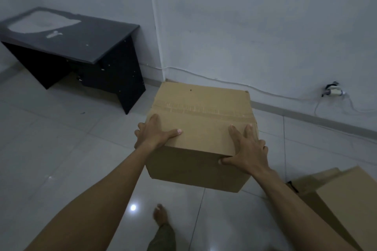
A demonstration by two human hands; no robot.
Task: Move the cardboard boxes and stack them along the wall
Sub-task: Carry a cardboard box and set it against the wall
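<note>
A taped cardboard box (201,128) is being held above the tiled floor (61,149), near the wall (244,36) and its skirting. The left hand (154,134) is being pressed flat on the near left corner, its grip spread; the right hand (247,150) is being spread over the near right corner, thumb on the front face. The box is best being kept level and lowered square to the wall. Its flaps are being kept shut by tape, so its contents cannot be told. A second box (344,195) is lying at the lower right.

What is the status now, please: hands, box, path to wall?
Left hand and right hand grip carried box. Box off floor, near wall. Second box at right, clear of path.
</note>
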